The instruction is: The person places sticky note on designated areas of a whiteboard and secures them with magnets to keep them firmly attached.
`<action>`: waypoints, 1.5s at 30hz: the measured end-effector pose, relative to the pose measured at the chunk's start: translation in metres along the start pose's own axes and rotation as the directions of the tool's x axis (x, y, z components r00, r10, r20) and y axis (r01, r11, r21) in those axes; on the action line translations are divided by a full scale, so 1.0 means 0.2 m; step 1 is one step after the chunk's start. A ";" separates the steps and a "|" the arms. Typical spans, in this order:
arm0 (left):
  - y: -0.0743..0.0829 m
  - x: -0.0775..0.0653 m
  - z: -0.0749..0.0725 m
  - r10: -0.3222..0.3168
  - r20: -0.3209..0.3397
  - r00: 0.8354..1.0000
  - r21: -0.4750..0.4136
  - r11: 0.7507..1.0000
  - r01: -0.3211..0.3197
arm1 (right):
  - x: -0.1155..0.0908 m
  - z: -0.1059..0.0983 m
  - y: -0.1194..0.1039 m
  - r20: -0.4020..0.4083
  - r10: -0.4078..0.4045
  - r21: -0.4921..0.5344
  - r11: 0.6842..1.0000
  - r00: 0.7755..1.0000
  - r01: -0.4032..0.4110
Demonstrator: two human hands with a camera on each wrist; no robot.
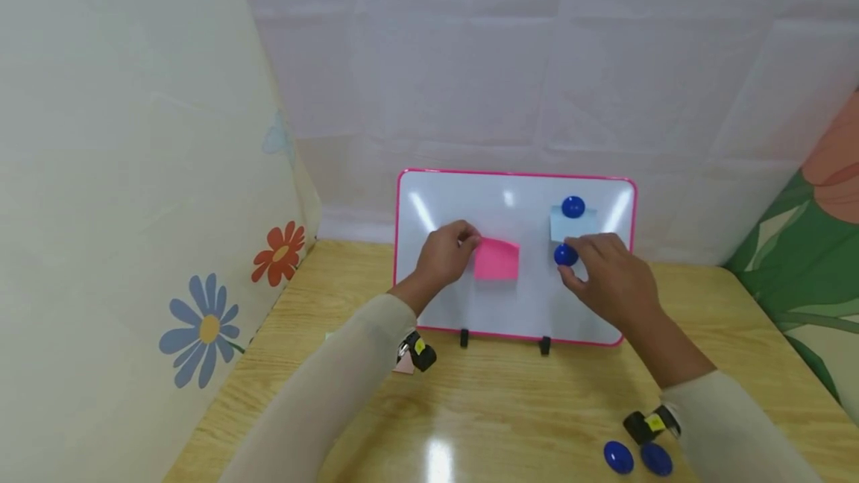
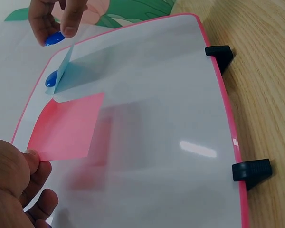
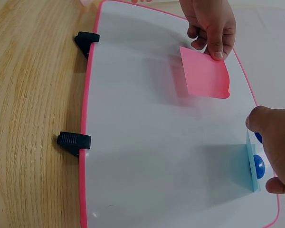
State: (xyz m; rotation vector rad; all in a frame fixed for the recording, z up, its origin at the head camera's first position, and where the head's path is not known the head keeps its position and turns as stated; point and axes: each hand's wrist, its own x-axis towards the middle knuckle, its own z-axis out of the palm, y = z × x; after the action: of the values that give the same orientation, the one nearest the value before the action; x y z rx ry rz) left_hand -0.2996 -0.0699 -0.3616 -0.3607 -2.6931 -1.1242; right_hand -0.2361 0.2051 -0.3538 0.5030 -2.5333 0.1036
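Note:
My left hand [image 1: 444, 253] pinches a pink sticky note [image 1: 496, 261] by its top left corner, between thumb and fingers. The note stands off the pink-edged whiteboard [image 1: 517, 309] and casts a shadow on it in the left wrist view. Between the thumb and fingers of my right hand [image 1: 614, 278] is a round blue magnet [image 1: 564, 255], in front of the board. Just above that hand, a light blue sticky note [image 1: 565, 226] hangs on the board under a second blue magnet [image 1: 573, 206]. Its lower edge sticks out from the surface in both wrist views.
Black feet [image 1: 545, 346] prop the board's lower edge on the wooden table [image 1: 483, 408]. Two more blue magnets [image 1: 619, 458] lie by my right forearm. A pale pink paper [image 1: 404, 364] is partly hidden by my left wrist. A flower-patterned wall [image 1: 134, 170] stands at left.

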 end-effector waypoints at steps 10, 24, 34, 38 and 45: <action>0.02 0.04 -0.01 -0.037 -0.014 0.999 0.014 0.999 0.037 | 0.04 0.00 -0.01 -0.030 -0.010 0.001 1.000 1.000 0.010; 0.05 0.10 -0.01 -0.036 -0.018 0.999 0.027 0.999 0.037 | 0.10 0.02 -0.02 -0.100 -0.063 -0.002 0.998 0.993 0.063; 0.06 0.11 -0.01 -0.032 -0.030 0.999 0.066 0.997 0.034 | 0.13 0.03 -0.04 -0.098 -0.078 -0.005 0.997 0.992 0.078; 0.08 0.12 -0.01 -0.028 -0.031 0.999 0.077 0.997 0.030 | 0.14 0.03 -0.06 -0.083 -0.077 -0.013 0.997 0.994 0.076; 0.11 0.14 -0.02 -0.035 -0.032 0.999 0.089 0.995 0.037 | 0.17 0.04 -0.09 -0.081 -0.081 -0.006 0.997 0.993 0.081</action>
State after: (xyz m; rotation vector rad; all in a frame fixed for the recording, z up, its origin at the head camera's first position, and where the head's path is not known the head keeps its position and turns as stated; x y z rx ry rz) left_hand -0.3192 -0.0538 -0.3370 -0.2795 -2.7227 -1.0055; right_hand -0.2597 0.1769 -0.3429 0.5880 -2.4300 0.0890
